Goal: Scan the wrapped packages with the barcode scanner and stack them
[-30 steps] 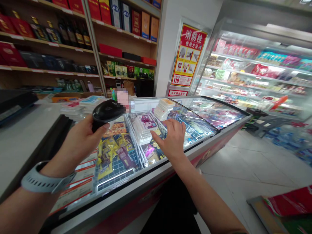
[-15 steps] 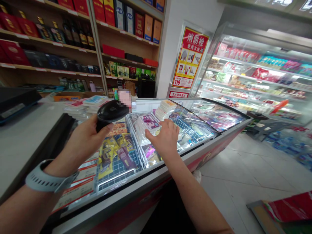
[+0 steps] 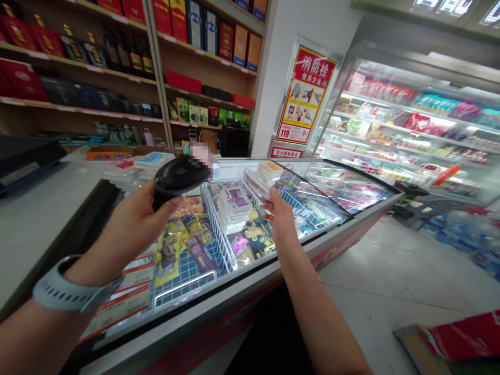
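Observation:
My left hand [image 3: 133, 224], with a pale blue watch band on its wrist, grips a black handheld barcode scanner [image 3: 177, 176] above the left end of a chest freezer [image 3: 234, 291]. Over the freezer is my right hand [image 3: 282, 214], fingers apart, with no object visible in it. Left of that hand stands a stack of white boxes with a purple label [image 3: 237, 200]. Just beyond its fingertips is another pile of white boxes, orange on top [image 3: 270, 169]. Yellow and purple packets [image 3: 199, 250] lie in a wire basket [image 3: 186, 285] below the scanner.
A grey counter [image 3: 58, 203] runs along the left, with stacked packs [image 3: 152, 160] near the freezer. Bottle shelves [image 3: 82, 78] stand behind. At right are a lit display fridge [image 3: 414, 120] and a low stand with red packaging [image 3: 464, 336]. Pixelation covers a patch by the scanner's head.
My right hand has shifted right, off the purple-labelled stack, and turned so its fingers point left near the other pile. More of both piles shows. My left hand still holds the scanner, nearly unmoved.

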### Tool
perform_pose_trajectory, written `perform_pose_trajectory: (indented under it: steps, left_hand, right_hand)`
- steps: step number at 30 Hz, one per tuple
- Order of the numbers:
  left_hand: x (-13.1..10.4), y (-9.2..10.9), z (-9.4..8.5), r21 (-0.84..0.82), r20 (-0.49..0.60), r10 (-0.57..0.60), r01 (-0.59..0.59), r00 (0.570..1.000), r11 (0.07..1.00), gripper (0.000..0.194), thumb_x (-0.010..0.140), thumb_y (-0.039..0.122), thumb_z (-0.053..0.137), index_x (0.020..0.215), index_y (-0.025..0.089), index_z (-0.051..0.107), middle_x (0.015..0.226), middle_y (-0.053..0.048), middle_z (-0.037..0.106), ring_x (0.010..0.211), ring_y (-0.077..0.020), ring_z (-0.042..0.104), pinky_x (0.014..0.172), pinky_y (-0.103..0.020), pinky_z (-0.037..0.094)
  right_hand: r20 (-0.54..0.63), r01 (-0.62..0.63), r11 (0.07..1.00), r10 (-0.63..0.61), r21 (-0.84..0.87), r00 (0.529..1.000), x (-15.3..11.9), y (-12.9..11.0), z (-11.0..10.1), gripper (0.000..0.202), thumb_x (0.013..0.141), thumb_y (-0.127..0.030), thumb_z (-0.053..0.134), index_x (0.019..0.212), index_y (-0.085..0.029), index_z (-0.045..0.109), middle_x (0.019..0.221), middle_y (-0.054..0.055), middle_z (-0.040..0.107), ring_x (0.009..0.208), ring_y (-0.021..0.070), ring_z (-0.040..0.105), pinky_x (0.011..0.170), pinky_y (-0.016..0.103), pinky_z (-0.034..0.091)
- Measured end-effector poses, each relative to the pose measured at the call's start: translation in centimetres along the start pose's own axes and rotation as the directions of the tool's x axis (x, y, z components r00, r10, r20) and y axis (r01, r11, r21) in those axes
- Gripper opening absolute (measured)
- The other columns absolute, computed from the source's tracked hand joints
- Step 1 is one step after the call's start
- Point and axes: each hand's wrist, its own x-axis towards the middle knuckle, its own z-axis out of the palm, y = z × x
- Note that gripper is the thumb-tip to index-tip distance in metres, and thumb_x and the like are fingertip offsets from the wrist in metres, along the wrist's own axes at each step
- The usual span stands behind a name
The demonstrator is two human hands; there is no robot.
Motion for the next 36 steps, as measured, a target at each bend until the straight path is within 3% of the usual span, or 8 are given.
perform_pose_trajectory:
  steps: [2, 4, 11, 17, 23, 27, 31, 36]
  left_hand:
    - [-0.1, 0.1, 0.0, -0.024, -0.012, 0.021, -0.021, 1.000, 0.999, 0.050, 0.081, 0.050, 0.052, 0.117, 0.016, 0.060, 0.099, -0.004, 0.066, 0.082, -0.0218, 0.059, 0.084, -0.036, 0.047]
    - [-0.3, 0.2, 0.1, -0.030, -0.028, 0.044, -0.045, 0.999, 0.999, 0.052, 0.080, 0.051, 0.052, 0.119, 0.017, 0.060, 0.100, -0.004, 0.067, 0.084, -0.0229, 0.060, 0.085, -0.037, 0.047]
    - [-1.0, 0.4, 0.4, -0.072, -0.078, 0.149, -0.154, 0.986, 0.985, 0.052, 0.083, 0.052, 0.053, 0.124, 0.021, 0.058, 0.103, -0.005, 0.068, 0.093, -0.0252, 0.062, 0.086, -0.035, 0.047]
    - [-1.5, 0.7, 0.7, -0.062, -0.068, 0.251, -0.255, 0.966, 0.965, 0.050, 0.086, 0.051, 0.053, 0.128, 0.025, 0.057, 0.108, -0.004, 0.068, 0.095, -0.0255, 0.063, 0.092, -0.036, 0.048]
    - [-1.4, 0.6, 0.9, -0.083, -0.032, 0.329, -0.331, 0.944, 0.940, 0.048, 0.086, 0.047, 0.053, 0.127, 0.022, 0.057, 0.108, -0.004, 0.067, 0.089, -0.0234, 0.062, 0.090, -0.034, 0.049]
    - [-1.4, 0.7, 0.9, -0.087, -0.025, 0.332, -0.333, 0.943, 0.939, 0.043, 0.085, 0.048, 0.052, 0.120, 0.024, 0.059, 0.100, -0.003, 0.067, 0.085, -0.0231, 0.061, 0.086, -0.034, 0.050]
    - [-1.4, 0.6, 1.0, -0.094, -0.024, 0.297, -0.297, 0.955, 0.950, 0.048, 0.085, 0.051, 0.051, 0.125, 0.026, 0.057, 0.097, -0.003, 0.066, 0.087, -0.0240, 0.061, 0.090, -0.036, 0.049]
    - [-1.4, 0.4, 1.0, -0.116, -0.029, 0.334, -0.335, 0.942, 0.935, 0.049, 0.086, 0.048, 0.053, 0.130, 0.025, 0.054, 0.111, -0.005, 0.066, 0.098, -0.0250, 0.061, 0.094, -0.036, 0.048]
  right_hand:
    - [0.083, -0.194, 0.955, 0.180, 0.223, 0.980, 0.4, -0.7, -0.3, 0.051, 0.076, -0.070, 0.061, 0.080, -0.020, 0.064, 0.090, 0.005, 0.070, 0.068, 0.0136, 0.061, 0.046, 0.022, 0.039]
    - [0.161, -0.322, 0.895, 0.284, 0.309, 0.945, 0.7, -1.5, -0.5, 0.050, 0.078, -0.068, 0.062, 0.077, -0.018, 0.063, 0.087, 0.006, 0.070, 0.060, 0.0111, 0.059, 0.040, 0.020, 0.033]
    - [0.301, -0.502, 0.777, 0.409, 0.380, 0.862, 0.9, -3.3, -0.8, 0.057, 0.089, -0.067, 0.051, 0.082, -0.012, 0.065, 0.079, 0.008, 0.069, 0.054, 0.0106, 0.059, 0.033, 0.017, 0.027]
    - [0.346, -0.560, 0.725, 0.447, 0.401, 0.825, 0.8, -3.8, -1.1, 0.060, 0.090, -0.067, 0.049, 0.090, -0.010, 0.066, 0.076, 0.010, 0.070, 0.052, 0.0119, 0.060, 0.031, 0.016, 0.026]
    - [0.372, -0.556, 0.731, 0.426, 0.395, 0.825, 0.9, -4.3, -0.7, 0.060, 0.089, -0.067, 0.051, 0.087, -0.009, 0.066, 0.074, 0.009, 0.069, 0.049, 0.0102, 0.060, 0.029, 0.014, 0.024]
    - [0.386, -0.551, 0.745, 0.414, 0.376, 0.824, 0.9, -4.9, -0.2, 0.060, 0.090, -0.067, 0.049, 0.086, -0.009, 0.066, 0.073, 0.008, 0.069, 0.048, 0.0091, 0.059, 0.029, 0.013, 0.024]
    - [0.395, -0.543, 0.762, 0.405, 0.353, 0.825, 0.8, -5.1, 0.1, 0.059, 0.090, -0.067, 0.050, 0.088, -0.009, 0.066, 0.075, 0.009, 0.070, 0.048, 0.0093, 0.059, 0.029, 0.014, 0.024]
    - [0.391, -0.536, 0.772, 0.402, 0.341, 0.828, 0.7, -5.0, 0.5, 0.058, 0.089, -0.067, 0.051, 0.087, -0.010, 0.066, 0.076, 0.008, 0.070, 0.050, 0.0092, 0.059, 0.029, 0.014, 0.024]
